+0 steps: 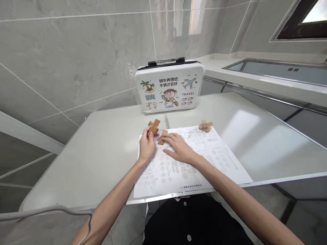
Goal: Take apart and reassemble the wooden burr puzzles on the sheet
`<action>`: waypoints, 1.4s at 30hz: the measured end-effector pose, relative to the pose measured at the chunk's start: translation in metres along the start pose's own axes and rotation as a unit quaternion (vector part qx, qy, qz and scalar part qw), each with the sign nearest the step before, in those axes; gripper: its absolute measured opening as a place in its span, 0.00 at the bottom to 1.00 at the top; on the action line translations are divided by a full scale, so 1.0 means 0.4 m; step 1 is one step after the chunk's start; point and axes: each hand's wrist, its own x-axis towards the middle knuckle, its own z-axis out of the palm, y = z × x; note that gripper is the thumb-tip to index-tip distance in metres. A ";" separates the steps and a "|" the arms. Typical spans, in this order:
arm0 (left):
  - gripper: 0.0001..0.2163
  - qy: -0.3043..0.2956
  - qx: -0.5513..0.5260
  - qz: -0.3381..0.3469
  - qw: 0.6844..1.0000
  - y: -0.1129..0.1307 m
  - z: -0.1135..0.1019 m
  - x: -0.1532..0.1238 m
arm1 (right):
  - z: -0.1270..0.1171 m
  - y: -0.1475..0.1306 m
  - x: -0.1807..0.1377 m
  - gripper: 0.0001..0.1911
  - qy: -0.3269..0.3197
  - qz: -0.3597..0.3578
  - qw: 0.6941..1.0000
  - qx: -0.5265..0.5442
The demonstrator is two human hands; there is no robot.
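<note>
My left hand is closed around a partly joined wooden burr puzzle, held just above the far left corner of the printed sheet. Beside it, a single flat wooden puzzle piece lies at the sheet's far edge. The fingertips of my right hand rest on that piece's right side, with the thumb spread apart from it over the paper. Part of the piece is hidden under those fingers. Another wooden burr puzzle, its bars crossing, sits at the sheet's far right corner.
A white cartoon-printed case in clear plastic stands at the back of the light folding table, close to a grey tiled wall. To the right is a counter with a dark-framed inset. A grey cable crosses the lower left.
</note>
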 end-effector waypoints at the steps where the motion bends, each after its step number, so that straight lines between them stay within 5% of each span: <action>1: 0.13 -0.001 -0.004 -0.002 1.000 0.000 0.000 -0.001 | 0.000 0.000 0.000 0.20 -0.007 -0.005 1.000 -0.014; 13: 0.12 -0.024 -0.040 -0.012 0.999 0.003 0.003 0.000 | 0.002 0.013 -0.001 0.15 0.053 0.054 0.994 -0.074; 19: 0.13 0.001 0.104 0.086 0.991 0.024 0.005 -0.018 | 0.006 0.031 -0.005 0.13 0.067 0.086 0.991 -0.079; 27: 0.13 -0.016 0.124 0.107 0.986 0.048 0.007 -0.029 | -0.018 0.032 -0.012 0.35 0.028 0.094 0.994 -0.054; 32: 0.12 -0.024 0.117 0.098 0.988 0.050 0.008 -0.029 | -0.026 0.034 -0.013 0.31 -0.029 0.082 0.995 -0.052; 42: 0.13 -0.023 0.119 0.095 0.988 0.035 0.007 -0.026 | -0.039 0.017 -0.009 0.24 -0.001 0.051 0.996 -0.069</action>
